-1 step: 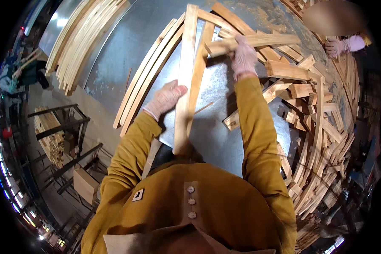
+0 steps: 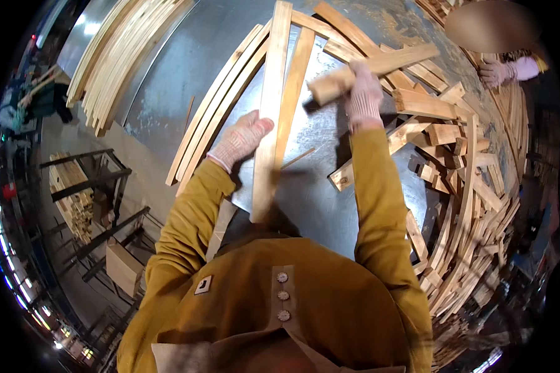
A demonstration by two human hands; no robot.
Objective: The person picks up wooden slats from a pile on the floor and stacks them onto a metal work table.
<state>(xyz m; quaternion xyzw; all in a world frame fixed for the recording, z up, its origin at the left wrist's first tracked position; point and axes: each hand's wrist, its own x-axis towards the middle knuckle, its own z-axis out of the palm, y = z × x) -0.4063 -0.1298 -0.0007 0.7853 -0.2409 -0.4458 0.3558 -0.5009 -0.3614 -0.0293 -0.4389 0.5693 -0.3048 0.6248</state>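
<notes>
My left hand [image 2: 241,140], in a pale knitted glove, is closed on the edge of a long pale wooden plank [image 2: 269,124] that points from my body toward the far side of the metal table. My gloved right hand [image 2: 363,93] grips a shorter wooden block [image 2: 336,82], raised above the table and slanting up to the right. Beside the plank lies a second wooden strip [image 2: 297,74], partly covered by it. To the left of these, long narrow strips [image 2: 221,102] rest side by side on the table.
Loose wooden offcuts [image 2: 442,133] are heaped on the right of the metal table [image 2: 317,205]. A stack of long strips [image 2: 118,62] lies at the far left. A co-worker's gloved hand [image 2: 498,71] shows at upper right. Metal racks [image 2: 93,186] and a box [image 2: 123,268] stand at left.
My right hand has shifted slightly right, and the block's near end has swung lower and away from the long plank. The long plank's near end has moved a little left.
</notes>
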